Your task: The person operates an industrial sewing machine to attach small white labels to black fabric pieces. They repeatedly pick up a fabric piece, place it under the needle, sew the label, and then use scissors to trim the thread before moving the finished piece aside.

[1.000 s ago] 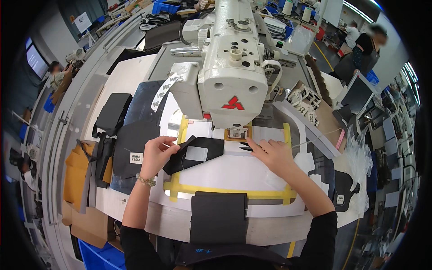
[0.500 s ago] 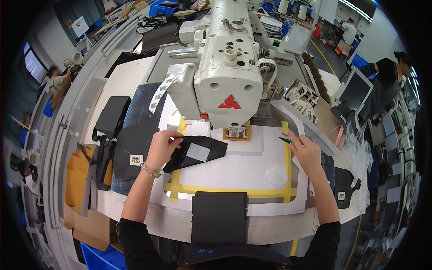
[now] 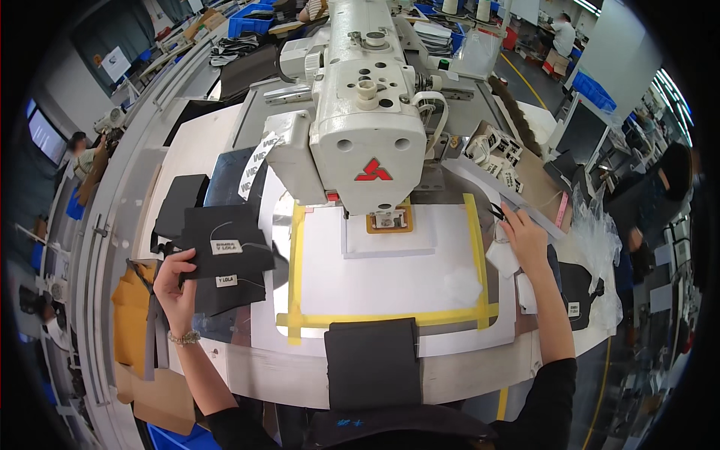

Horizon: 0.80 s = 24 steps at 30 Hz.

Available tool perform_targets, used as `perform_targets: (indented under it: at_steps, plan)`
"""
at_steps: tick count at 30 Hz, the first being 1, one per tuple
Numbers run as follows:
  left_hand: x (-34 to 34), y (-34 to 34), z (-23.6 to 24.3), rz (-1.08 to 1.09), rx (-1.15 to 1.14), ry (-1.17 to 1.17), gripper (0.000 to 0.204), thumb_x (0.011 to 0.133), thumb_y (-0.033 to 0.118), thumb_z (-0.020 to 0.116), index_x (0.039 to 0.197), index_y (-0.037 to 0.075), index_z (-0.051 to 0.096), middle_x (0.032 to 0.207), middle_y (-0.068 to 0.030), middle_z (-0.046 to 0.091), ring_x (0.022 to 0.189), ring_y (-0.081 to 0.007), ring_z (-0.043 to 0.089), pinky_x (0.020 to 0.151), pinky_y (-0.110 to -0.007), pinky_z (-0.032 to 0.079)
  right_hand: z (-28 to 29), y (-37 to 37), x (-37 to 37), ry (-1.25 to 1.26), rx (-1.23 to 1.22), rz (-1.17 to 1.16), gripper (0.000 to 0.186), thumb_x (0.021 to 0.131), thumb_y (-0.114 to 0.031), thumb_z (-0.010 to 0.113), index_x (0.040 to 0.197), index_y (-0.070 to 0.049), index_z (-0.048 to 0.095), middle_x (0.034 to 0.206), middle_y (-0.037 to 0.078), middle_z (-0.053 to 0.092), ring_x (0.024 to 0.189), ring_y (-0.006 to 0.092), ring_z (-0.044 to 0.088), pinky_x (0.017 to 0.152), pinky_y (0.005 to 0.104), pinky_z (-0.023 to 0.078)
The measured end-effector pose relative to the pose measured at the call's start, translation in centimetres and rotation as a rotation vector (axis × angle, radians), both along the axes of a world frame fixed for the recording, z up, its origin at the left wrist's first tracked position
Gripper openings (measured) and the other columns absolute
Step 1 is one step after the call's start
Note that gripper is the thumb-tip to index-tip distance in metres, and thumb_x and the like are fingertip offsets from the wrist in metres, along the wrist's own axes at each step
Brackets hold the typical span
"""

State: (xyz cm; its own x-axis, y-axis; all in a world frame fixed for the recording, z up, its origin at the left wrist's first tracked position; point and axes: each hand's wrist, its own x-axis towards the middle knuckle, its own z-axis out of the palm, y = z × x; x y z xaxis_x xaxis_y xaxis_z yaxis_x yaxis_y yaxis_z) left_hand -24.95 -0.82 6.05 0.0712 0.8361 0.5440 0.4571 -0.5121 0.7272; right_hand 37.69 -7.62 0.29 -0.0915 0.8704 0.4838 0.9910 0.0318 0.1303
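My left hand [image 3: 177, 279] pinches the left edge of a black fabric piece [image 3: 236, 262] that has a small white label and loose light thread ends on its upper face. This piece hovers over or rests on another black labelled piece [image 3: 229, 298], left of the sewing machine; whether they touch I cannot tell. In my right hand [image 3: 525, 238], closed near the right side of the work sheet, are small dark thread snips [image 3: 497, 212]. A white sheet edged with yellow tape [image 3: 390, 289] lies under the white sewing machine head [image 3: 367, 146], its brass-coloured clamp frame [image 3: 390, 219] against the sheet.
Folded black fabric [image 3: 373, 364] hangs over the table's front edge. White labels [image 3: 495, 154] lie in a pile at the right, near clear plastic wrap [image 3: 596, 255]. Black pieces [image 3: 182, 202] and yellow-brown material [image 3: 133, 319] sit at the left. A person [image 3: 652, 202] is at the right.
My left hand has carried the black piece from the sheet leftward, and its labelled face now shows. My right hand has shifted slightly right and up with the snips. The view has turned a little.
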Motion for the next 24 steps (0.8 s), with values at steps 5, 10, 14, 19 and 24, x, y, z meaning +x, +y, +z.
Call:
perform_targets:
  at_steps: [5, 10, 14, 19, 24]
  plan:
    - [-5.0, -1.5, -4.4, 0.116, -0.242, 0.069, 0.014, 0.081, -0.012, 0.052, 0.085, -0.002, 0.060, 0.113, -0.0108, 0.065, 0.104, -0.0163, 0.063, 0.087, -0.025, 0.048, -0.5, -0.1, 0.8, 0.006, 0.017, -0.021, 0.036, 0.091, -0.029, 0.062, 0.124, -0.016, 0.062, 0.085, 0.003, 0.053, 0.061, 0.0219, 0.059, 0.053, 0.0337, 0.047]
    - [-6.1, -2.4, -5.8, 0.429, -0.189, 0.288, 0.019, 0.084, -0.015, 0.050, 0.088, -0.001, 0.061, 0.111, -0.0101, 0.065, 0.095, -0.0145, 0.063, 0.076, -0.025, 0.049, -0.3, 0.4, 0.6, 0.086, -0.091, -0.071, 0.035, 0.094, -0.030, 0.058, 0.126, -0.019, 0.061, 0.085, 0.006, 0.055, 0.069, 0.0261, 0.061, 0.058, 0.0362, 0.047]
    - [-1.5, -1.8, -4.2, 0.338, 0.032, 0.359, 0.019, 0.082, -0.015, 0.052, 0.092, -0.001, 0.062, 0.107, -0.0096, 0.066, 0.083, -0.0167, 0.061, 0.069, -0.027, 0.048, -1.2, 0.5, 0.9, 0.054, -0.083, -0.065, 0.034, 0.091, -0.033, 0.061, 0.123, -0.020, 0.061, 0.087, 0.003, 0.055, 0.066, 0.0211, 0.061, 0.055, 0.0339, 0.048]
    - [6.0, -0.6, -2.4, 0.167, 0.119, 0.579, 0.017, 0.079, -0.009, 0.061, 0.092, 0.002, 0.064, 0.105, -0.0118, 0.066, 0.093, -0.0298, 0.064, 0.080, -0.037, 0.051, -0.6, -0.3, 0.9, 0.001, -0.030, -0.064, 0.036, 0.084, -0.028, 0.068, 0.118, -0.016, 0.063, 0.091, 0.002, 0.056, 0.083, 0.0213, 0.059, 0.069, 0.0347, 0.046]
    - [13.9, -0.8, -1.9, -0.107, 0.095, 0.597, 0.019, 0.074, -0.005, 0.069, 0.089, 0.006, 0.067, 0.100, -0.0068, 0.067, 0.090, -0.0272, 0.063, 0.078, -0.036, 0.049, 2.9, -2.5, -3.4, 0.266, -0.107, 0.114, 0.033, 0.077, -0.019, 0.074, 0.108, -0.012, 0.067, 0.098, 0.004, 0.058, 0.094, 0.0240, 0.056, 0.081, 0.0378, 0.041]
